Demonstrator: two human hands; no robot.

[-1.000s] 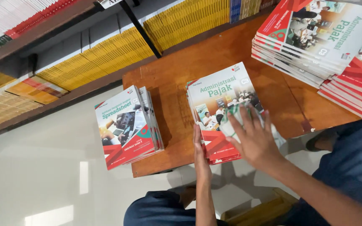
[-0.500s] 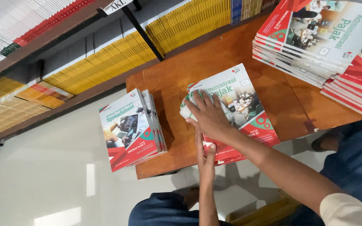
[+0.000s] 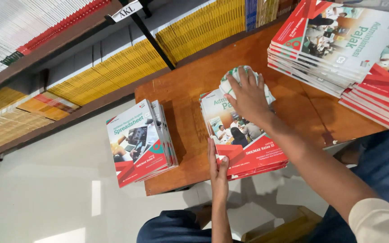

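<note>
A small stack of red, green and white textbooks lies on a brown wooden table. My right hand presses a crumpled white and green cloth onto the far end of the top cover. My left hand grips the near left corner of the same stack, thumb on the cover. My right arm crosses the stack's right side and hides part of it.
A second small stack of similar books overhangs the table's left edge. A tall stack and a red stack fill the table's right side. Wooden shelves packed with yellow books stand beyond. A pale floor lies below.
My right hand has slid with the cloth from the near right part of the cover up to its far end. My left hand stays at the near edge.
</note>
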